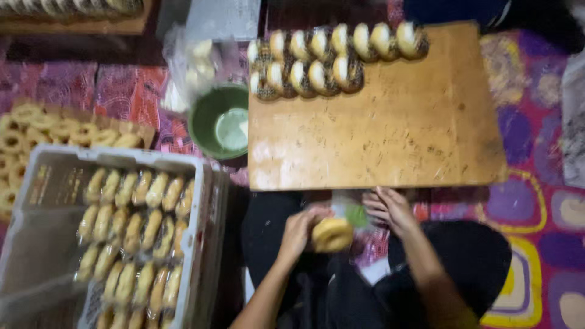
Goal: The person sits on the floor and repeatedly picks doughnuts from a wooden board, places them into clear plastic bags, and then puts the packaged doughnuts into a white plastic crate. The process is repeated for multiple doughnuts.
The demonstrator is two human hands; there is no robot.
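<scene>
- Wooden board (390, 134) took up the middle of the scene, bare except for two rows of sprinkle-topped doughnuts (332, 58) standing on edge along its far side.
- Grey plastic crate (42, 201) at near left held three or so rows of wrapped doughnuts (134, 231), filling its right part; the left part looked unfilled, so packing seemed partway done.
- Another tray of ring doughnuts (36, 131) lay at far left, cut off by the frame.
- Green bowl (220, 122) sat just left of the board (contents too blurred to name), with a clear plastic bag (192, 67) beyond it.
- Left hand (298, 231) was curled, fingers clamped on one doughnut (332, 234) held over the lap, near the board's front edge.
- Right hand (390, 210) pinched a clear wrapper (352, 210) just above that doughnut; motion blur hid how far the wrapper covered it.
</scene>
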